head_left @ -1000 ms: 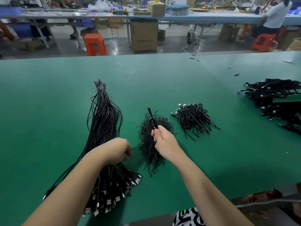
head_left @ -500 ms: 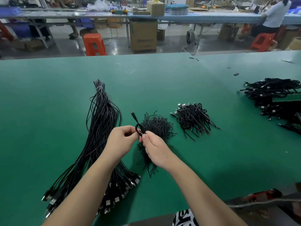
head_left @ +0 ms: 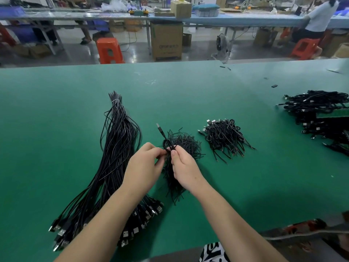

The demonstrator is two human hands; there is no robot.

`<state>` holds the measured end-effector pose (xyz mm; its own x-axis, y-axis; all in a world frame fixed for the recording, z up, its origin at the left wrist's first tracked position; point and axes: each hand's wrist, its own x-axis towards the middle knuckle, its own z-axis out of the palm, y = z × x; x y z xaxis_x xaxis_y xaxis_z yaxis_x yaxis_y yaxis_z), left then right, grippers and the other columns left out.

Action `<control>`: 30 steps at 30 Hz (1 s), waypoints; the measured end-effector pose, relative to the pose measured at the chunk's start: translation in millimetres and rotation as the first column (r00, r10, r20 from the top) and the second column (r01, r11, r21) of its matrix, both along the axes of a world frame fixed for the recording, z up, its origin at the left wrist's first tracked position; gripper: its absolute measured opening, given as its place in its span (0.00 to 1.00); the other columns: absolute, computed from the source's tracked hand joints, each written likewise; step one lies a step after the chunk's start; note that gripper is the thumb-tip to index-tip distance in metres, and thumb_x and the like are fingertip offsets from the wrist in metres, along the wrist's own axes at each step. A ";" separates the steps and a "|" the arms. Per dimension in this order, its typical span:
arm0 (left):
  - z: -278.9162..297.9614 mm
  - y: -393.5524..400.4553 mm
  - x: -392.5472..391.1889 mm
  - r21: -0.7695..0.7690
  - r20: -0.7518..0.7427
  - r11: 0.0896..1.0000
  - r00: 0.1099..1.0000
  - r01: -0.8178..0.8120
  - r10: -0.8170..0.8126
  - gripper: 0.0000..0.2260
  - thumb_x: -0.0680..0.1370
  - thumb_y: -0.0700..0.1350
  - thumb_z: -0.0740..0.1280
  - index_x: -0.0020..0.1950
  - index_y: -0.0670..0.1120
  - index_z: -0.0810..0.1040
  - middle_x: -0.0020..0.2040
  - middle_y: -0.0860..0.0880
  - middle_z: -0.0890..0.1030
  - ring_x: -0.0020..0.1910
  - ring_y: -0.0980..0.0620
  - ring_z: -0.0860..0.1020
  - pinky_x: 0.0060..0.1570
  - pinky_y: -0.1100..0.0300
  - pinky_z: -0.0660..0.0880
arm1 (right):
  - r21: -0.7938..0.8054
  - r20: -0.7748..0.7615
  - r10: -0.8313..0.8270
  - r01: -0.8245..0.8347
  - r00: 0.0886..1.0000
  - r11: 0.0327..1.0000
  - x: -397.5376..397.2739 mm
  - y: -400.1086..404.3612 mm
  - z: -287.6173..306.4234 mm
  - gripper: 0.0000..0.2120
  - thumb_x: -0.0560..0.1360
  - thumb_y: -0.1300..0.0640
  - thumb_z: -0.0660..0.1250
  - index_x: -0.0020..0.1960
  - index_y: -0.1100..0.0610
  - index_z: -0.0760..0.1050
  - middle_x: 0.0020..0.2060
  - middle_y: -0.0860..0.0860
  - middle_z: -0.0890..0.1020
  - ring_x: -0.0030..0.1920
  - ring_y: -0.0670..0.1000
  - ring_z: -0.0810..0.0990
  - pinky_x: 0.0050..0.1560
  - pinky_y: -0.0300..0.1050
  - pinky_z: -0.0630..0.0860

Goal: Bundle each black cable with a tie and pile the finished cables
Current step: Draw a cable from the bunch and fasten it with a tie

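Stretching wide across a workshop, green tabletop [head_left: 56, 114], with a second long bench [head_left: 226, 19], orange stools [head_left: 109, 51] and a cardboard box [head_left: 166, 41] standing beyond its far edge.

Being held just above the middle of the tabletop, one thin black cable [head_left: 166, 142]: folded into a small loop, glossy, its USB plug with a silvery metal tip sticking up and away to the left. Pinching the loop at its base, right hand [head_left: 184, 167], thumb and fingers curled tight round the gathered strands, so the grip narrow and holding the cable. Meeting it from the other side, left hand [head_left: 145, 163], fingertips curled in and touching the same bunch; whether a tie is between them, cannot tell.

Lying directly under both hands, a tangled heap of short black ties [head_left: 181, 148], thin and wiry, ends pointing every way. Lying to the left, a long sheaf of unbundled cables [head_left: 117, 148], straight, bound with a pale band at the far end, plugs fanning out at the near end beneath the left forearm. Sitting to the right of the ties, apart from them, a pile of finished cables [head_left: 224, 137], each coiled small, plugs showing at the back. Spreading along the right edge, a larger mass of black cables [head_left: 317, 114].
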<state>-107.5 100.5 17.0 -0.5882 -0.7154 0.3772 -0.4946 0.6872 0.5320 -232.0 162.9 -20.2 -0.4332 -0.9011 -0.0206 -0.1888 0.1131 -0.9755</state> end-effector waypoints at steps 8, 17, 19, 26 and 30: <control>-4.4 -4.0 9.8 -0.642 0.092 0.741 0.980 0.196 -0.179 0.04 0.76 0.34 0.68 0.46 0.40 0.81 0.44 0.45 0.79 0.45 0.43 0.76 0.43 0.51 0.74 | 0.086 0.353 0.051 -0.087 0.934 0.992 -8.9 7.2 27.0 0.16 0.84 0.55 0.55 0.37 0.49 0.62 0.29 0.47 0.61 0.26 0.46 0.56 0.24 0.39 0.53; 8.2 -10.3 11.2 -0.463 0.027 0.858 0.971 0.222 -0.236 0.07 0.75 0.33 0.69 0.46 0.43 0.83 0.45 0.50 0.84 0.44 0.46 0.83 0.43 0.49 0.77 | 0.124 0.391 0.230 -0.298 0.891 0.946 -9.8 8.8 33.0 0.12 0.78 0.49 0.56 0.38 0.48 0.72 0.29 0.46 0.62 0.26 0.46 0.54 0.25 0.41 0.51; 8.6 -6.3 8.9 -0.260 -0.075 0.954 0.982 0.150 -0.175 0.05 0.78 0.35 0.68 0.46 0.42 0.83 0.44 0.50 0.82 0.43 0.49 0.80 0.44 0.54 0.77 | 0.129 0.312 0.209 -0.259 0.927 0.957 -8.0 7.9 28.6 0.12 0.80 0.49 0.55 0.41 0.51 0.70 0.28 0.45 0.63 0.25 0.45 0.57 0.24 0.39 0.53; 14.1 -7.1 3.8 0.195 -0.169 0.980 0.986 0.031 0.003 0.07 0.79 0.41 0.70 0.44 0.52 0.83 0.43 0.58 0.80 0.44 0.64 0.77 0.42 0.75 0.68 | 0.133 -0.372 0.220 -0.183 0.902 0.974 -3.6 14.9 26.5 0.16 0.82 0.45 0.57 0.41 0.55 0.64 0.32 0.46 0.70 0.33 0.48 0.67 0.36 0.51 0.66; 17.9 -10.3 3.5 0.338 -0.082 0.941 0.996 -0.002 0.032 0.08 0.79 0.43 0.70 0.41 0.55 0.82 0.42 0.56 0.82 0.42 0.60 0.79 0.42 0.67 0.72 | 0.150 -0.602 0.200 -0.137 0.773 0.979 -1.9 17.6 27.6 0.16 0.85 0.47 0.54 0.40 0.49 0.59 0.32 0.46 0.70 0.33 0.53 0.70 0.36 0.51 0.62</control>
<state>-104.1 90.2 35.0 -0.5513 -0.8188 0.1600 -0.4470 0.4519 0.7720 -233.9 180.5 7.4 -0.2247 -0.9682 0.1097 -0.7653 0.1057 -0.6349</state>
